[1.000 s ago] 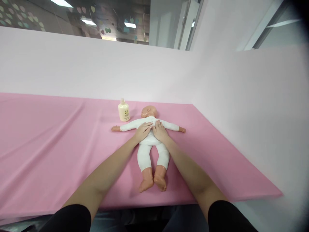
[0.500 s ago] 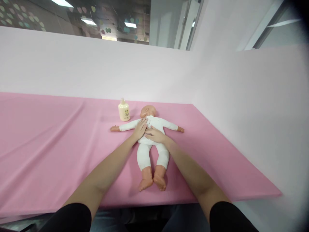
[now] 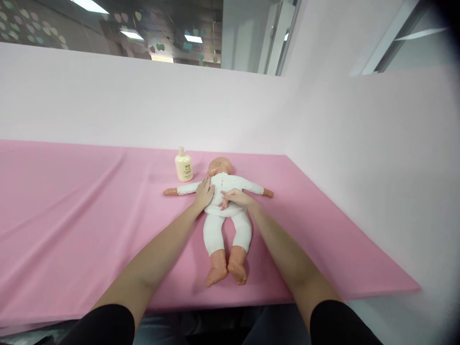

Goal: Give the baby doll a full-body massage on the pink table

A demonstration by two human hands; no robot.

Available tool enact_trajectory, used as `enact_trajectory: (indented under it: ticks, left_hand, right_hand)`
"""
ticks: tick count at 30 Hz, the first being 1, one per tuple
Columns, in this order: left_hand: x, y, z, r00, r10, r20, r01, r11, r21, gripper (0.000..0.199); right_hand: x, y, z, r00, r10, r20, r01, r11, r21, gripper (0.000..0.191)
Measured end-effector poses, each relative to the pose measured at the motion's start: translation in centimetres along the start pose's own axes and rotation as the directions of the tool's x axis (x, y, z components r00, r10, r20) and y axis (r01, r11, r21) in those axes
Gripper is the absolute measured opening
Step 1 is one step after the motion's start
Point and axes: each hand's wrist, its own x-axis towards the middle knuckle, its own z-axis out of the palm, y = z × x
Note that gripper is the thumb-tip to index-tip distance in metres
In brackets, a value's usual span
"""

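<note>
A baby doll (image 3: 218, 208) in a white outfit lies face up with its arms spread and its feet towards me, its head turned to the left. My left hand (image 3: 205, 192) rests flat along the left side of its chest, fingers stretched towards the shoulder. Over the doll's belly, my right hand (image 3: 234, 197) is tilted with the palm partly showing and its fingers apart, holding nothing. Whether that hand touches the cloth I cannot tell. Beyond the doll's outstretched left-side arm stands a cream pump bottle (image 3: 184, 166) with a dark printed label.
A pink cover (image 3: 89, 225) with some creases spreads over the table. White walls (image 3: 143, 100) rise at the back and on the right. A window (image 3: 172, 28) with heart-shaped decorations is set above the back wall.
My left hand has slid from the middle of the doll's chest to its left side. My right hand has turned from lying flat on the belly to a tilted pose with the palm showing.
</note>
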Motion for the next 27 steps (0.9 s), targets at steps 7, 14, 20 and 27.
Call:
enact_trajectory:
  ticks: [7,14,20,27]
  left_hand:
    - [-0.6,1.2,-1.2,0.993,0.099,0.056,-0.109,0.970,0.219,0.056]
    - [-0.8,1.3,-1.8,0.995,0.046,0.087,-0.068,0.963,0.261,0.058]
    - [-1.0,0.2,-2.2,0.998,-0.047,0.049,0.027,0.935,0.354,0.061]
    - [-1.3,-0.7,-3.4,0.998,-0.059,-0.019,0.060,0.874,0.481,0.055]
  right_hand:
    - [0.4,1.2,0.5,0.937,-0.173,-0.304,-0.024,0.835,-0.549,0.054]
    - [0.5,2.1,-0.8,0.905,0.099,-0.413,-0.375,0.644,-0.667,0.062]
    - [-0.1,4.2,-2.3,0.810,0.162,-0.564,-0.513,0.663,-0.545,0.072]
    - [-0.9,4.6,-2.9,0.742,0.100,-0.663,-0.589,0.571,-0.573,0.062]
